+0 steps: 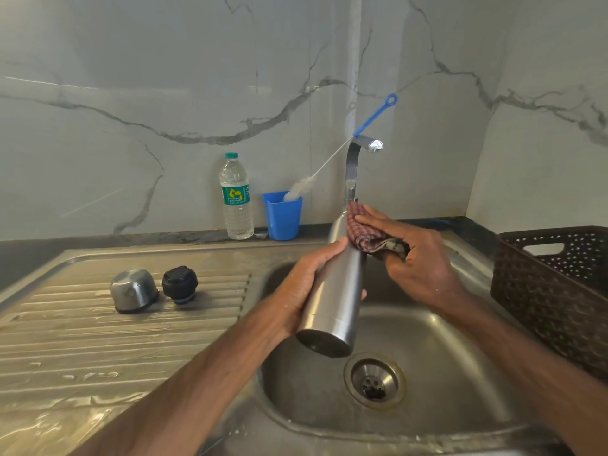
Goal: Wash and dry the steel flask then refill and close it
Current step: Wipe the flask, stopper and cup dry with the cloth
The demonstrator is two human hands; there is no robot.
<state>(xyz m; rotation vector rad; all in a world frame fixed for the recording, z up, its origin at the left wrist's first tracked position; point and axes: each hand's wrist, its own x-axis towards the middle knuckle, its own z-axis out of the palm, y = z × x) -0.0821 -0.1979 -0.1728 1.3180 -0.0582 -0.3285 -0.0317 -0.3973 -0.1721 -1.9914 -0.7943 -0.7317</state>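
I hold the steel flask (pixel 335 301) tilted over the sink basin (pixel 437 363), its base toward me. My left hand (pixel 306 281) grips the flask's body from the left. My right hand (pixel 414 258) holds a red checked cloth (pixel 362 230) and presses it against the flask's upper part, which the cloth hides. The steel cup lid (pixel 133 291) and the black stopper (pixel 180 284) sit side by side on the wet draining board (pixel 82 340), apart from the flask.
A tap (pixel 357 159) rises right behind the flask. On the counter at the back stand a plastic water bottle (pixel 235 199) and a blue cup (pixel 283 215) with a bottle brush (pixel 332 166). A dark woven basket (pixel 556 291) sits right of the sink.
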